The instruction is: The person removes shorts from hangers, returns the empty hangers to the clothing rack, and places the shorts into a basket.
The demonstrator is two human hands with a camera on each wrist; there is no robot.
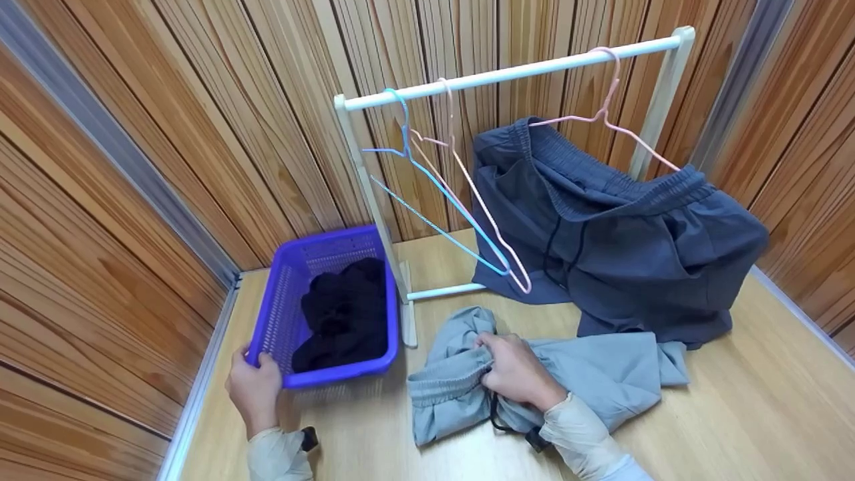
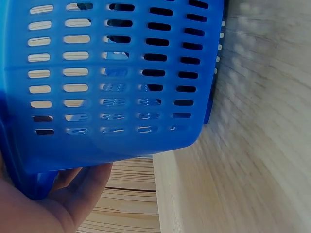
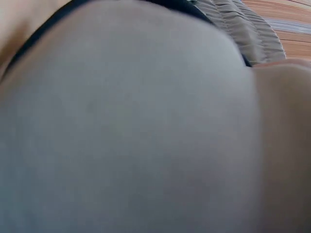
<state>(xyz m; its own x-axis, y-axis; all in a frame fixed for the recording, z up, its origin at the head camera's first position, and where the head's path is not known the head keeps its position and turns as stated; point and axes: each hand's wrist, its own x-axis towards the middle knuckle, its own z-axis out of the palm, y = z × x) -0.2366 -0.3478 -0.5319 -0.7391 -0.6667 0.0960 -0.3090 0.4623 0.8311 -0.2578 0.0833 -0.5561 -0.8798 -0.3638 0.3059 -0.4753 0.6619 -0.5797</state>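
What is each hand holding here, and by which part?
The left hand grips the purple basket at its near left corner rim. The right hand clutches the light grey shorts near the elastic waistband.

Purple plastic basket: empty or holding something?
Holding something: the purple plastic basket contains a crumpled black garment, seen in the head view; the left hand grips its corner.

Left hand (image 1: 255, 387) gripped the near corner of the basket (image 1: 280, 300); wood wall (image 1: 100, 267) stood close on its outer side, little room there. Dark clothes (image 1: 344, 314) filled the basket beyond the fingers. Between the hands lay a bare strip of table (image 1: 374, 427), passable. Right hand (image 1: 518, 371) sat on the grey shorts (image 1: 601, 374). Just beyond it the rack's bottom bar (image 1: 444, 291), two bare hangers (image 1: 467, 220) and hanging dark shorts (image 1: 621, 247) blocked the way forward. Open table lay right of that hand.
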